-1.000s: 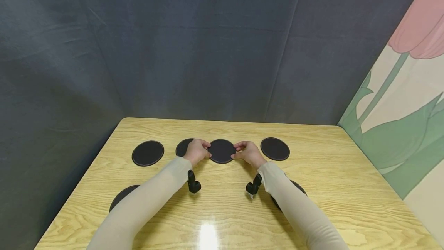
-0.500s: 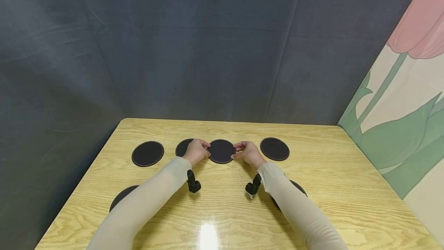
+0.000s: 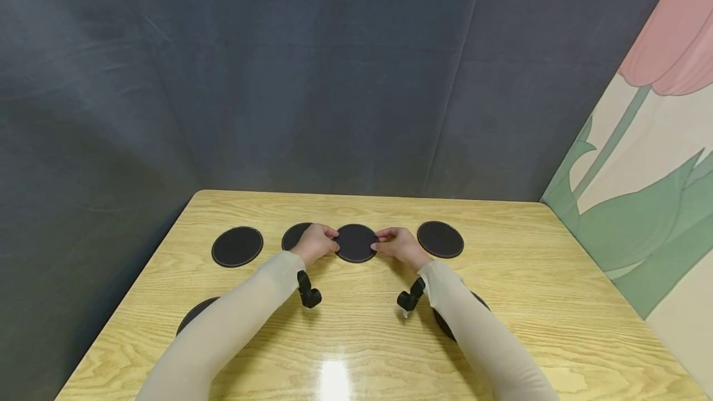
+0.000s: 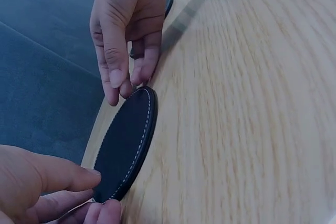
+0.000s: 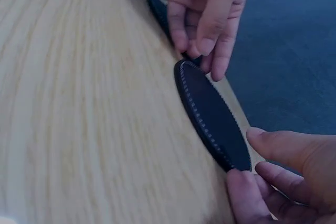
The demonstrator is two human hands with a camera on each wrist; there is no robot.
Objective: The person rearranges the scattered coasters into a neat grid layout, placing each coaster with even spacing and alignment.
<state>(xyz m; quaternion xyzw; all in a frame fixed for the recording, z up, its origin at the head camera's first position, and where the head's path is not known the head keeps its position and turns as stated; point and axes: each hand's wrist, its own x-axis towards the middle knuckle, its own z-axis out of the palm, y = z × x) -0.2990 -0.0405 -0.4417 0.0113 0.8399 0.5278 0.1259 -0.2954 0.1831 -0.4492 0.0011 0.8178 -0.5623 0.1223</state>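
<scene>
Head view, left hand and right hand fingers pinching opposite edges of black round coaster; wooden table

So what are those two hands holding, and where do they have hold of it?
A round black coaster lying on the table. The left hand grips its left edge and the right hand its right edge, fingertips at the stitched rim.

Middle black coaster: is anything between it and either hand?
Nothing visible. The left hand and right hand both already touch opposite edges of the middle coaster with their fingertips. Another coaster lies partly under the left hand, beside it.
</scene>
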